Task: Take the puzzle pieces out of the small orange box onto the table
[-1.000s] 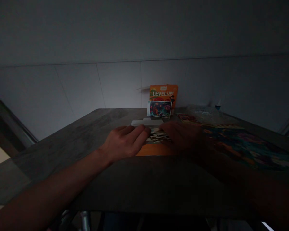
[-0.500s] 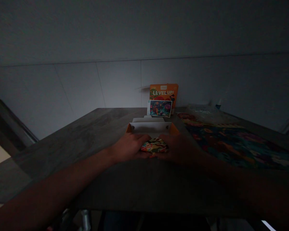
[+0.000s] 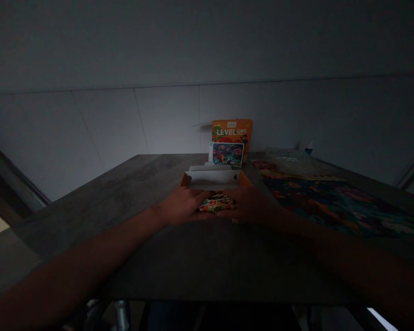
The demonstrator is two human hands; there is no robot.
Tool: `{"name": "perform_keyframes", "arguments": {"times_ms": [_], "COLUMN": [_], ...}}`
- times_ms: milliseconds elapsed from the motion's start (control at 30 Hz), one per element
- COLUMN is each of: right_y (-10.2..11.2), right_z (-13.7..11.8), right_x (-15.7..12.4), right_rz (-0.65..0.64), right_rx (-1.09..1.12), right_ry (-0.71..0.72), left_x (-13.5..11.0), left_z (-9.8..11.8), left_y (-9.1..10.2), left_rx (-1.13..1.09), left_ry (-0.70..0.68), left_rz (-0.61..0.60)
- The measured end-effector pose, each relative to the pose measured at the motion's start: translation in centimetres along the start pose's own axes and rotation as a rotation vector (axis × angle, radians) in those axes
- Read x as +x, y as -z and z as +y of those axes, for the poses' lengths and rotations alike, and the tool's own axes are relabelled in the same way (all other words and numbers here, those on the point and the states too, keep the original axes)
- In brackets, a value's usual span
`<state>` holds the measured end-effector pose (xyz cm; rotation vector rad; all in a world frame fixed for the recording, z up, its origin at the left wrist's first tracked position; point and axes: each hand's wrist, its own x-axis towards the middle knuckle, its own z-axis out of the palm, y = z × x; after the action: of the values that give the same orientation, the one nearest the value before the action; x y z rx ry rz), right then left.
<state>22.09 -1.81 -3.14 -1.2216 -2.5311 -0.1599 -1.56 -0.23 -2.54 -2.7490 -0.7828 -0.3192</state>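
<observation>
**Drawn back from over the box (image 3: 212, 180), hands and pieces alike**

Now on the table (image 3: 148, 184) just in front of the box. Left hand (image 3: 182, 205) and right hand (image 3: 252, 205) both curled, fingers closed round a colourful pile of puzzle pieces (image 3: 216, 202), pressed from either side. Behind the box, lid (image 3: 232, 132) upright. Right of the box, printed sheet (image 3: 331, 204) lying flat.

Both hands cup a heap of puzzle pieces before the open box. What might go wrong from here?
1. The heap of puzzle pieces is loose, only pressed between the left hand and right hand; pieces may slip out under the palms.
2. The right forearm lies close by the colourful sheet; a sweep might disturb it.
3. In this dim light, strays would be hard to spot on the dark table.
</observation>
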Motion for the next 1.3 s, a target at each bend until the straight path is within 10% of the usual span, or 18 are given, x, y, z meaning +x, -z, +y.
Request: {"name": "perform_keyframes", "arguments": {"times_ms": [1300], "right_y": [-0.3], "right_z": [1.2], "right_x": [0.0], "right_rz": [0.047], "right_rx": [0.305], "right_ry": [0.042], "left_x": [-0.5], "left_z": [-1.0], "left_y": [0.8], "left_rx": [-0.213], "left_ry": [0.027], "left_rz": [0.05]}}
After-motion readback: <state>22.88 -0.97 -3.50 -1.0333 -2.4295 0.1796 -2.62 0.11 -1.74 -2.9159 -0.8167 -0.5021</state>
